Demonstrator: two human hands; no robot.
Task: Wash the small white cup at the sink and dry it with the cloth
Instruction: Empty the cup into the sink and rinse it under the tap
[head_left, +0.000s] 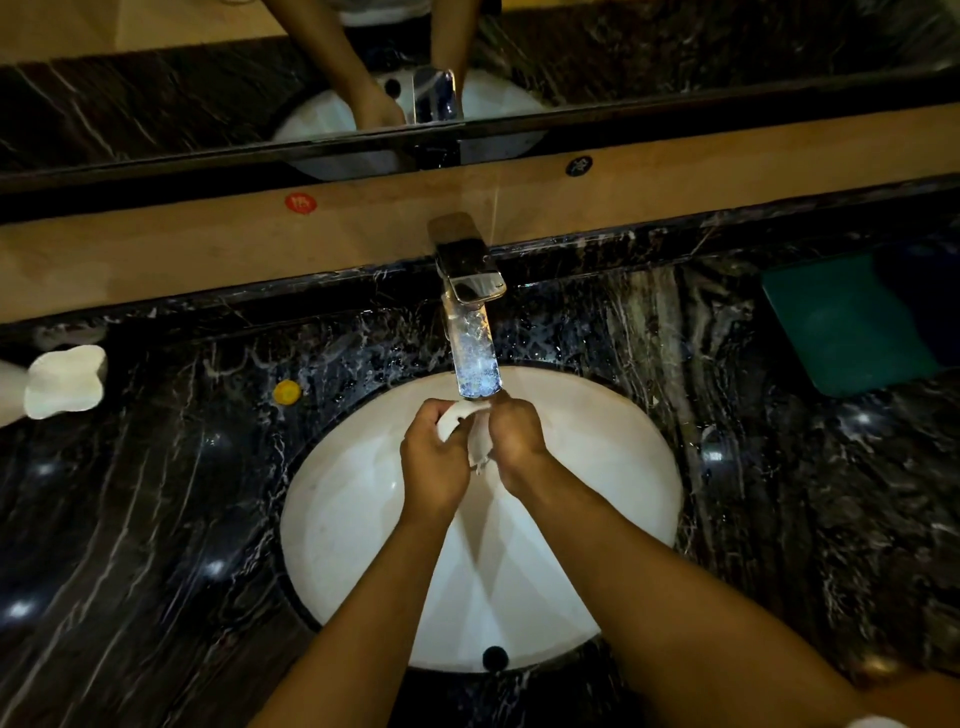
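The small white cup is held over the white oval sink, right under the spout of the chrome tap. My left hand grips its left side. My right hand closes on its right side, and water runs down between the two hands. Most of the cup is hidden by my fingers. A dark green folded cloth lies on the counter at the far right, well away from both hands.
The sink is set in a black marble counter wet with droplets near the tap. A white wavy-edged dish stands at the far left, a small yellow object beside the basin. A mirror runs along the back.
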